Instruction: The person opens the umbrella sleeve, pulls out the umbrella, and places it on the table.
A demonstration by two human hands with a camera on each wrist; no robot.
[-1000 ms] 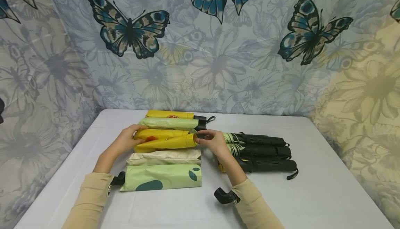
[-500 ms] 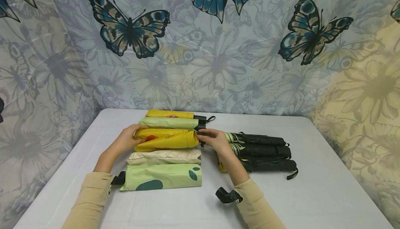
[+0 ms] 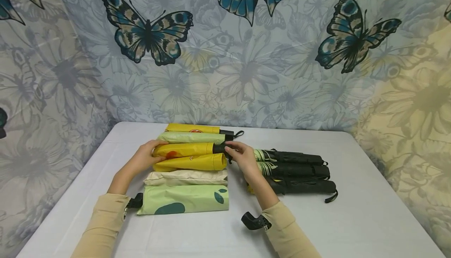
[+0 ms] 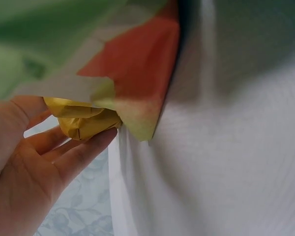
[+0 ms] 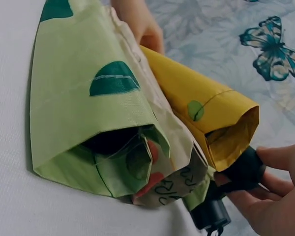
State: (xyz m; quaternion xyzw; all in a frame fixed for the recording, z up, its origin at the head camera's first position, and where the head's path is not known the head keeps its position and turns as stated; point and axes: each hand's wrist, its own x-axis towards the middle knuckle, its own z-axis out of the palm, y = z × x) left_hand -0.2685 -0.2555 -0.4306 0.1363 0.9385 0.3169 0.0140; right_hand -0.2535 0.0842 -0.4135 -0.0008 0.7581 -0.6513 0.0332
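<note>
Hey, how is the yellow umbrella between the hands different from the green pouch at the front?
The yellow umbrella has a reddish spot, but the green pouch has dark green shapes.
The umbrella looks slim, while the pouch looks wider.
The umbrella shows a black handle at its right end; the pouch's right end gapes open.
Both lie sideways on the white table.

the yellow sleeve (image 3: 190, 163) looks like smooth, faintly glossy cloth, the cream pouch (image 3: 186, 178) creased and matt, the black handle (image 5: 246, 166) plastic.
</note>
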